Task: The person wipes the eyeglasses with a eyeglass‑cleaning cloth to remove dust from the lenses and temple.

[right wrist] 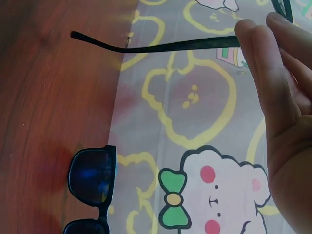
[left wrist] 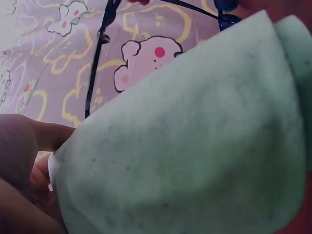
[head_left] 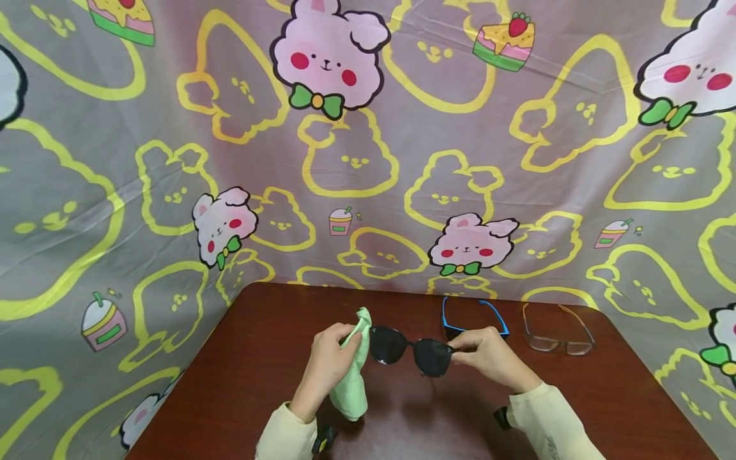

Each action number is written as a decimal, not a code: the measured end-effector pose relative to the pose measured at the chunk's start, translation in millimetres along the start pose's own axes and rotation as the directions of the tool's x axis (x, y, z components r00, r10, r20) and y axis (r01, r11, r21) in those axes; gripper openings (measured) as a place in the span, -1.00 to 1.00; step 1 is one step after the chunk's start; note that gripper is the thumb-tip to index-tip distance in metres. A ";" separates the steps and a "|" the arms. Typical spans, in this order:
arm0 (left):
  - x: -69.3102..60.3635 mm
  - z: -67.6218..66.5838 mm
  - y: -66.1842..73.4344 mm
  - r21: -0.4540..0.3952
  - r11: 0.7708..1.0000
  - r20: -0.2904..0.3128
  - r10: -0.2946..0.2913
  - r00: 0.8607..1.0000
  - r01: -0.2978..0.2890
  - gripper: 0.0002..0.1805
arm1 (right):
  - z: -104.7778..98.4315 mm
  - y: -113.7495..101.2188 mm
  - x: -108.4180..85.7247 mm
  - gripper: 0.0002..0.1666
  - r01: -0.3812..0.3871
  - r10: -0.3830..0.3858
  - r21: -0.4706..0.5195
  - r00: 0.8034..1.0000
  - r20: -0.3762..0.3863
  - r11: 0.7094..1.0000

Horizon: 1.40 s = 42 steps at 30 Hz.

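Dark-lensed sunglasses (head_left: pixel 432 356) are held up over the table with their lenses facing the head camera. My right hand (head_left: pixel 487 355) pinches them near the hinge at the right end of the frame, and one black temple arm (right wrist: pixel 170 47) sticks out past the fingers in the right wrist view. My left hand (head_left: pixel 330 358) grips a light green cloth (head_left: pixel 352 391) beside the left lens; the cloth hangs down below the hand. In the left wrist view the cloth (left wrist: pixel 185 146) fills most of the picture and hides the tip of a black temple arm (left wrist: pixel 92 78).
Behind my right hand lie blue-armed sunglasses (head_left: pixel 503 327) on the brown table (head_left: pixel 230 383). Farther right are clear-lensed glasses (head_left: pixel 560 345) with brownish arms. A patterned cloth backdrop (head_left: pixel 368 211) rises behind and at the sides of the table.
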<state>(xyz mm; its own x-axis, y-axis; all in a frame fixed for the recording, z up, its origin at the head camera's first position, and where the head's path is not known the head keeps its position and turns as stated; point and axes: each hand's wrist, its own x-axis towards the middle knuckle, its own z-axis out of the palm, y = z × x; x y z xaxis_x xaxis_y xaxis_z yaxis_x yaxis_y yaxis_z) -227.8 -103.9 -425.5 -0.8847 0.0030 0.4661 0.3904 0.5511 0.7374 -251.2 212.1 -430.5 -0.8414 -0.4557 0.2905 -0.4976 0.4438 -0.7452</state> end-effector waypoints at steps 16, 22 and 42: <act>-5.0 8.5 1.4 -0.026 0.996 0.075 0.081 0.994 -0.079 -0.86 | -1.3 -1.0 -14.5 -0.86 -0.037 0.036 0.048 0.999 0.013 0.998; -5.6 7.5 1.6 -0.036 0.996 0.090 0.080 0.993 -0.077 -0.84 | -2.0 -1.5 -15.1 -0.82 -0.019 0.018 0.072 1.000 0.022 0.997; -17.4 14.4 12.2 0.043 0.981 -0.002 0.187 0.982 -0.187 -0.81 | 1.9 -5.3 -23.4 -0.76 0.122 -0.104 0.172 0.989 -0.109 0.977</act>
<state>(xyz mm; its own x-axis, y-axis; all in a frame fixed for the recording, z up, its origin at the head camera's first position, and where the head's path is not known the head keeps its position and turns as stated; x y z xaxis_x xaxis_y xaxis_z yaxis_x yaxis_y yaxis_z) -211.3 -85.2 -431.7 -0.7957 0.1045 0.5966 0.5374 0.5760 0.6159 -228.5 219.0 -434.5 -0.8030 -0.4124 0.4303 -0.5528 0.2453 -0.7964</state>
